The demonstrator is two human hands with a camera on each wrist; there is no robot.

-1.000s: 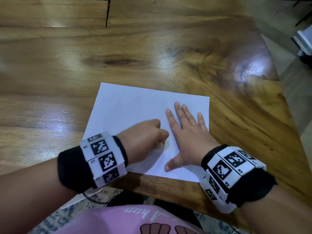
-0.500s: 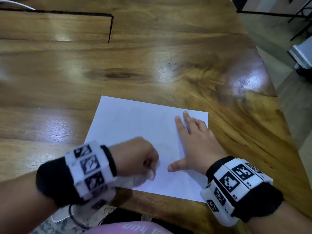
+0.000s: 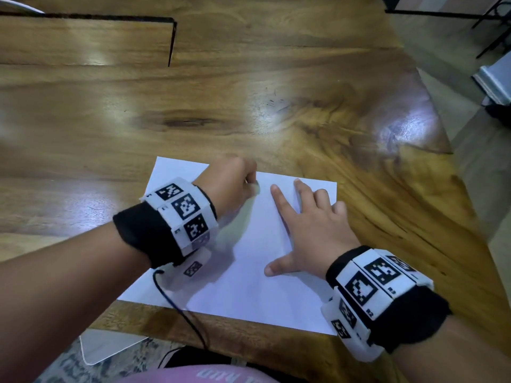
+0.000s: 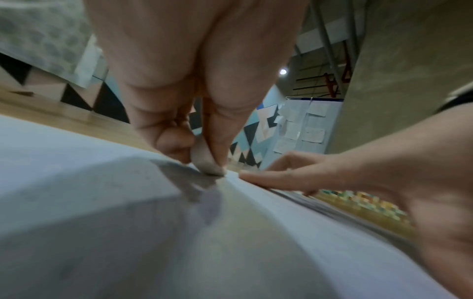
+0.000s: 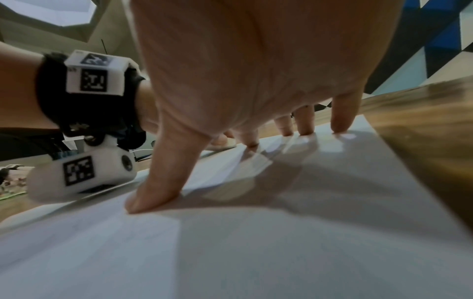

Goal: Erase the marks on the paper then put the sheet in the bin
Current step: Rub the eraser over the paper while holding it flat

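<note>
A white sheet of paper lies on the wooden table near its front edge. My left hand is over the sheet's far edge and pinches a small pale eraser between thumb and fingers, its tip pressed on the paper. My right hand lies flat on the right half of the sheet with fingers spread, and its fingertips press the paper down. Any marks on the sheet are too faint to make out. No bin is in view.
The table's right edge slants away close to my right hand, with floor beyond it. A rectangular cut-out line runs across the tabletop at the far left. A black cable hangs from my left wrist over the front edge.
My left hand has moved with the eraser from the sheet's near middle up to its far edge. My right hand stays pressed on the paper, fingers now spread wider.
</note>
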